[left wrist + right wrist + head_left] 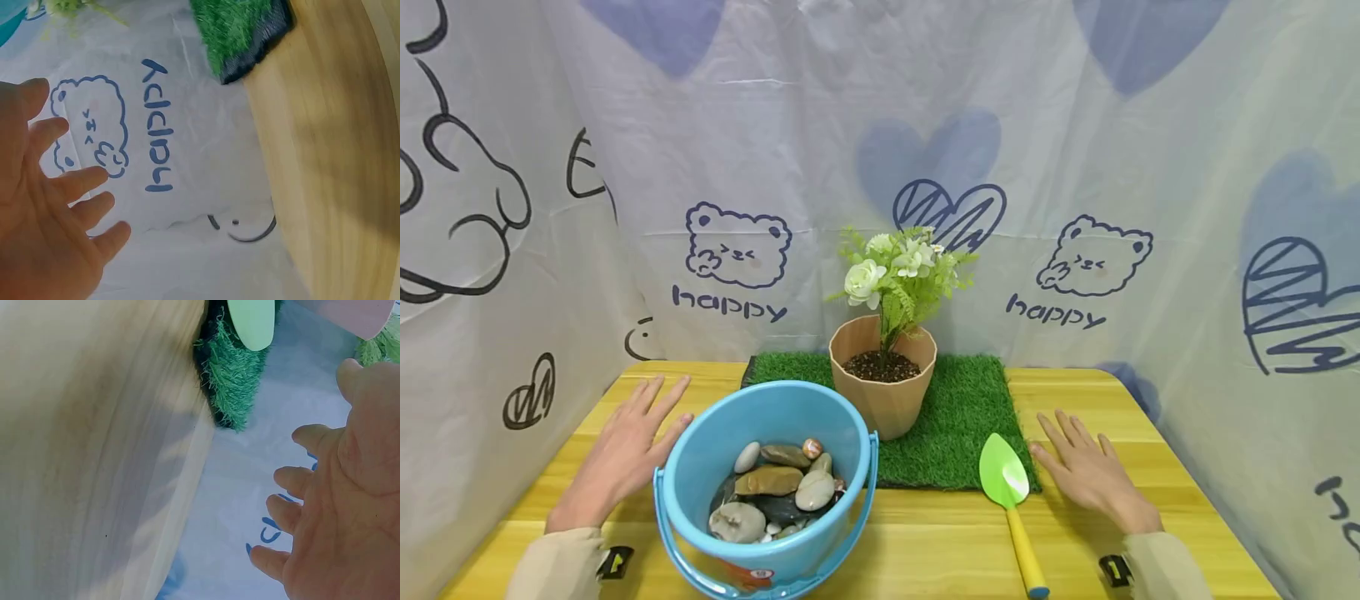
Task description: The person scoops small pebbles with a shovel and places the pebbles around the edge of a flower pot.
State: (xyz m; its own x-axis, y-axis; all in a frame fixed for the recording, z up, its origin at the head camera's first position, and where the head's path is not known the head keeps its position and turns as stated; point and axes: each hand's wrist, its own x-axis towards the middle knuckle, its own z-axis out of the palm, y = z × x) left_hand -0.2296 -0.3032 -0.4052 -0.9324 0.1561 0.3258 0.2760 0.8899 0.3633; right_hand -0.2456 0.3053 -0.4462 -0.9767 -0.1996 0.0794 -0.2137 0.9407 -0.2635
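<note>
To the left of the blue bucket my left hand is held palm down with fingers spread, holding nothing. Several smooth stones lie inside the bucket, whose handle hangs down at the front. My right hand, also spread and holding nothing, is right of a small trowel with a green blade and yellow handle. The blade tip lies over the grass mat. On that mat stands a tan flowerpot with dark soil and white flowers. Both wrist views show the palms with nothing in them.
The wooden table has rounded far corners. A pale curtain printed with bears and hearts hangs behind it and along both sides. The bucket stands at the front left, partly in front of the mat.
</note>
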